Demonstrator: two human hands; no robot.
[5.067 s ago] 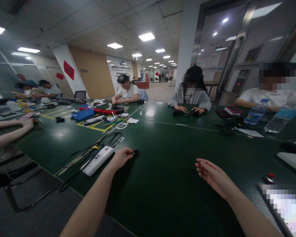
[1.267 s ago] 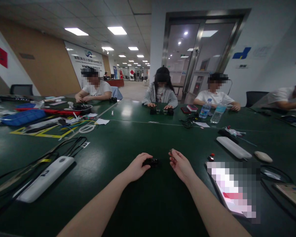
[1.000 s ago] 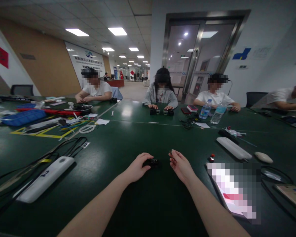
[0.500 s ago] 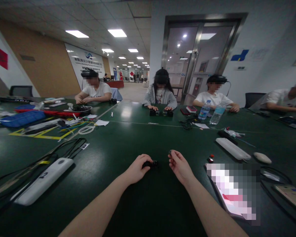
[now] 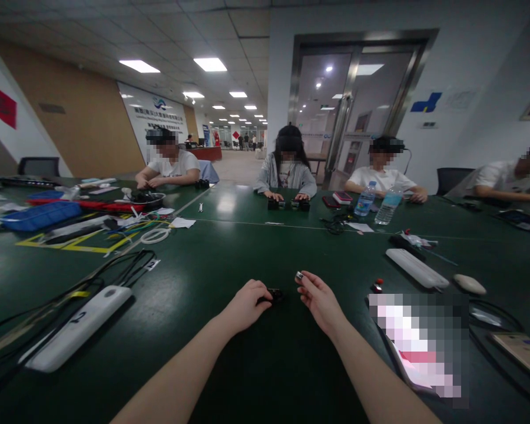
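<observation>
My left hand (image 5: 247,303) rests low over the dark green table (image 5: 247,371), its fingers closed on a small black object (image 5: 274,294) whose far end shows past the fingertips. What kind of thing that is, I cannot make out. Just to its right my right hand (image 5: 318,297) is raised a little, thumb and fingers pinching a small silver-white piece (image 5: 299,275) with dark marks. A gap separates this piece from the black object.
A white power strip (image 5: 82,330) with black cables lies at left, a blue tray (image 5: 42,215) beyond it. To the right are a lit phone (image 5: 406,353), a white bar-shaped device (image 5: 417,268) and water bottles (image 5: 388,203). Several people sit across the table.
My right hand has shifted slightly left and turned, so the small piece now shows a bright face. My left hand stays at the black object, its fingers slightly moved.
</observation>
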